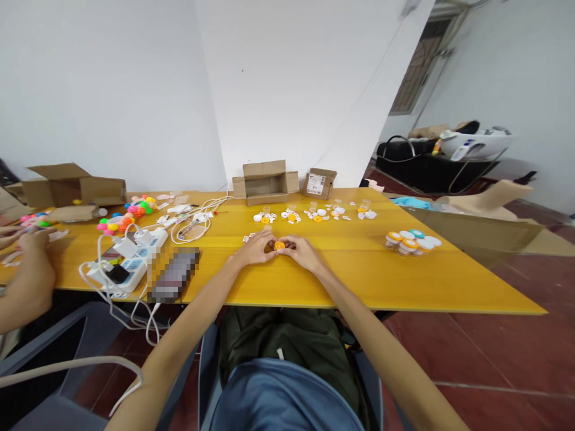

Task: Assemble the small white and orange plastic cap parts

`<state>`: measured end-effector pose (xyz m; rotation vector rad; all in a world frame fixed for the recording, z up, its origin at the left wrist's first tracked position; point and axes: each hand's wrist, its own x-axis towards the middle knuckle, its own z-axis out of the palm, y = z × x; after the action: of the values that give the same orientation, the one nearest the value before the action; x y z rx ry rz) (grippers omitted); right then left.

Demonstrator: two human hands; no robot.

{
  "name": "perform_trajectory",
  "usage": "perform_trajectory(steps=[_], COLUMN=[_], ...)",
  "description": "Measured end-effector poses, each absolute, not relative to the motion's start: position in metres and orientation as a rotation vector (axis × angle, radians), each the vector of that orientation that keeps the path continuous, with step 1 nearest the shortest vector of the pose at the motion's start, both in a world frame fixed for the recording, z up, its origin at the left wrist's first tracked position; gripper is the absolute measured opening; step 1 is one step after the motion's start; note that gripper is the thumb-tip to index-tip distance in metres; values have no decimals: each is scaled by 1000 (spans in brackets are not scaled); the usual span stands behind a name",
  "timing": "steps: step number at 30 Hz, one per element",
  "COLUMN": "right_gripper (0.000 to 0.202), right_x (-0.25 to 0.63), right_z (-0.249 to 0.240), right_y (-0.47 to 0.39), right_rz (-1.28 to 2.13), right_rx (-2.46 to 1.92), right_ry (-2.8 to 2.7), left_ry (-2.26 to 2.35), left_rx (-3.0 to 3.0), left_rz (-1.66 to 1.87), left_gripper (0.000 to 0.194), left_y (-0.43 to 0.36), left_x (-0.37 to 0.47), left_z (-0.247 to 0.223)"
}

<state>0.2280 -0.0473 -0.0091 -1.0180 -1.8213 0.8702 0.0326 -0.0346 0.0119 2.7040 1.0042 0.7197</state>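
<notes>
Head view, sole view: one orange disc [280, 245], round, small, held just above or on the yellow table [341, 275], in front of the person; whether it touches the surface cannot be told. Left hand [259, 248]: fingers curled nearly closed, thumb and forefinger at the disc's left edge. Right hand [302, 251]: likewise curled, thumb and fingertips at the right edge. Handling, as judged: light, stiff, probably plastic; smooth face likely slippery, little risk of breakage; best taken by the rim, thumb opposite forefinger, face left free. Adjacent: small white pieces [249, 237] with dark marks, just beyond the left hand. Beyond, toward the wall: a row of small clear cups [313, 206] with white and orange discs about them. To the right, well apart: a cluster of lidded jars [408, 244], lids orange, white and teal, probably similarly light.
</notes>
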Motion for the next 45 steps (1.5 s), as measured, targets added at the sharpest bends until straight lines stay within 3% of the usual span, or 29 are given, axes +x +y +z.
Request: perform_trajectory(steps=[22,45], right_gripper=[16,9], right_x=[230,227], right_z=[-5,-2], right_y=[-49,-55], right_rz=[869,544], right_rx=[-1045,-1145], right_ry=[-1854,-1961], left_ry=[1046,1045], left_rx=[2715,2682], left_rz=[714,721], left_gripper=[19,17], left_y=[-33,-34], left_x=[32,34], left_z=[8,10])
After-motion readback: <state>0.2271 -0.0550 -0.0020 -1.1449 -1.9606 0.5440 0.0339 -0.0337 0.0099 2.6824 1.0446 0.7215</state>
